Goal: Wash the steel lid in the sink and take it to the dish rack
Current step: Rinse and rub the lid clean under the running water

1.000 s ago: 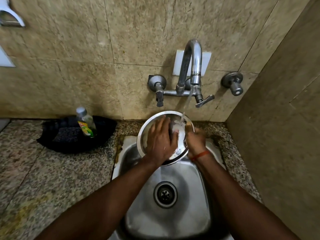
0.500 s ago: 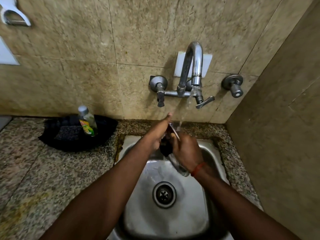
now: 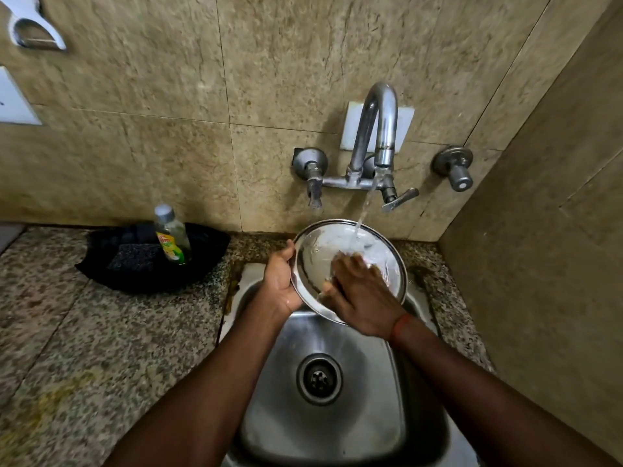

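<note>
Now lid (image 3: 340,251) face-up again — R hand (image 3: 362,294) inside.

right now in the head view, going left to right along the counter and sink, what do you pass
black tray → soap bottle standing in it → left hand on the rim → steel lid under the water stream → right hand rubbing its face → knob on the wall
</note>
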